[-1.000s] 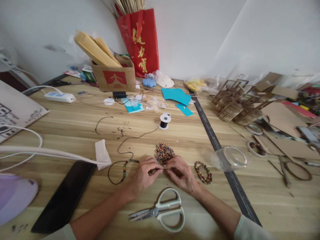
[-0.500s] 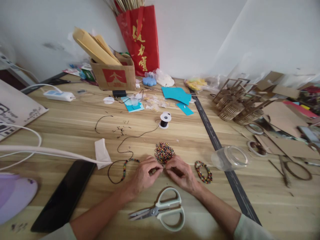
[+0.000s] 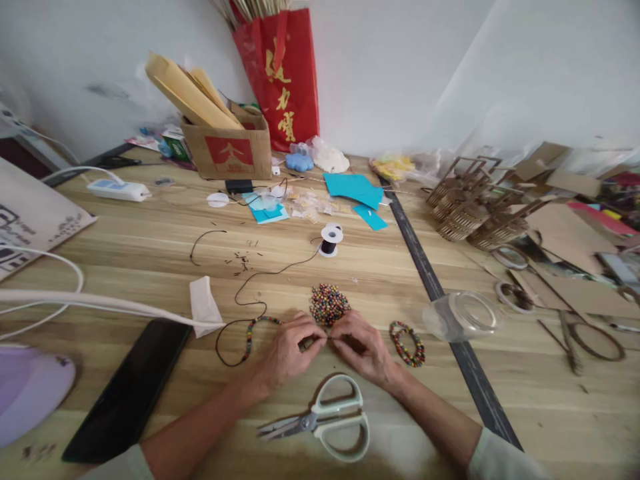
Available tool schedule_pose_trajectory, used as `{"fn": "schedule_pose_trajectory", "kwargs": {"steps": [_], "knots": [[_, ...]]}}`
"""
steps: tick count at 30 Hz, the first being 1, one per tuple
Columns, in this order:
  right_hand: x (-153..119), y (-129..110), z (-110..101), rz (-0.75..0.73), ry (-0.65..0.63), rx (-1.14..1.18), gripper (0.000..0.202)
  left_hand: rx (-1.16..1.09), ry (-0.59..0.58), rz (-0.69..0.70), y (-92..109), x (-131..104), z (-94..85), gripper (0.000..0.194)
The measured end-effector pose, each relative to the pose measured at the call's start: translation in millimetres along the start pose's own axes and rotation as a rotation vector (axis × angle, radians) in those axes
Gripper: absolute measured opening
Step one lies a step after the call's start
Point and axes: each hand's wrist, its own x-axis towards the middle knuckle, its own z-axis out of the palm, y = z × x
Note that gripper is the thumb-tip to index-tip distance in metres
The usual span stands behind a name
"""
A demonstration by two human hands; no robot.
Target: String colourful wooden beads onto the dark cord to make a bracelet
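My left hand [image 3: 294, 345] is closed, thumb and index finger pinching the black cord near its end. From that hand the cord [image 3: 251, 275] runs left and back to a white spool [image 3: 329, 248]; a stretch of it carries threaded colourful beads [image 3: 249, 340]. My right hand [image 3: 364, 347] is closed too, its fingertips meeting the left ones; whatever tiny thing they pinch is too small to make out. Just behind both hands lies a heap of small multicoloured beads [image 3: 329, 303]. To the right rests a beaded bracelet [image 3: 407, 345], coiled on the table.
Scissors [image 3: 320, 420] lie in front of my hands. A black phone [image 3: 130, 393] and white cables are at left. On the right lies a clear plastic jar [image 3: 460, 317], with small woven baskets [image 3: 465, 207] behind. Blue paper [image 3: 353, 190] and a cardboard box [image 3: 227, 153] stand farther back.
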Motion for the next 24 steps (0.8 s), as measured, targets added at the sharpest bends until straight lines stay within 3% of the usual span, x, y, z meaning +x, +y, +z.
{"fn": "schedule_pose_trajectory", "kwargs": {"steps": [24], "knots": [[1.3,1.3,1.4,-0.021,0.006,0.01,0.008,-0.011,0.028,0.035,-1.4,0.8,2.2,0.01]]}}
